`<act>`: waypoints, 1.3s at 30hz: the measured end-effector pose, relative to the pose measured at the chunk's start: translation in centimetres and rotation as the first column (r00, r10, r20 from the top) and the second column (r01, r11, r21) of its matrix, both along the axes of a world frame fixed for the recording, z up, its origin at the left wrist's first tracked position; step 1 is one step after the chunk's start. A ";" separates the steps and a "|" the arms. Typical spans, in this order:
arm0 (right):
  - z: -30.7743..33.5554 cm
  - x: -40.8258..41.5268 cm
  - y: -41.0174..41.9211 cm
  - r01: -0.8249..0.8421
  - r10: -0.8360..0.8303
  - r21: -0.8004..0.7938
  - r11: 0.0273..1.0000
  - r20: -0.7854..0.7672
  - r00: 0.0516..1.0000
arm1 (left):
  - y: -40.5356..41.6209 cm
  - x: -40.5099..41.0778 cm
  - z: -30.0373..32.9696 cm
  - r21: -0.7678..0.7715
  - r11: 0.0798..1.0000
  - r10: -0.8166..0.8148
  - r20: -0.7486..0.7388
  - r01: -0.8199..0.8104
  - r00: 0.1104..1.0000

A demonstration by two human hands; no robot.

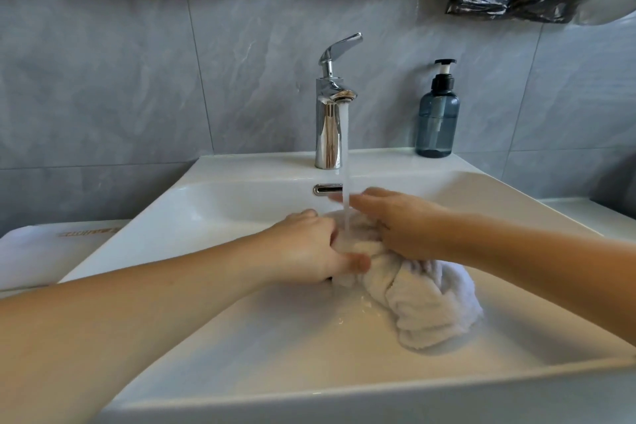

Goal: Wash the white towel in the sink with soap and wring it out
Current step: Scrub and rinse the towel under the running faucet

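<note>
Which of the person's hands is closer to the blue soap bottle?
The right hand. It lies on the white towel under the running water, below and left of the soap bottle on the sink's back ledge. The left hand grips the towel farther left, across the stream.

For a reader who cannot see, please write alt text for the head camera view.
Two bare hands hold a bunched white towel under the chrome tap's running water in a white sink. A blue soap dispenser stands on the sink's back ledge.
</note>
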State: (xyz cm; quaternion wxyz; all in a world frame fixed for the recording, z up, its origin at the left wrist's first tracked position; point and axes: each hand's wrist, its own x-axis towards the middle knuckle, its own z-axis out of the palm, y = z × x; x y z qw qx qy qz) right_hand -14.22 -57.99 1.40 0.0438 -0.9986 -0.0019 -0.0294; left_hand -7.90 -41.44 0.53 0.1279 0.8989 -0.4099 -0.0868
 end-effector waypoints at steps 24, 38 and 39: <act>-0.2 -0.9 0.1 0.002 -0.003 -0.033 0.999 -0.026 1.000 | 1.1 1.3 -0.3 -0.168 0.979 -0.100 0.103 0.117 0.990; -0.5 -0.7 0.3 -0.030 0.019 0.158 0.987 0.070 0.997 | 1.3 2.3 0.4 -0.196 0.980 -0.015 0.008 0.017 1.000; -0.5 -0.6 0.1 0.013 -0.024 0.167 0.986 0.061 0.998 | 1.2 2.1 0.5 -0.227 0.973 -0.049 -0.080 0.030 0.996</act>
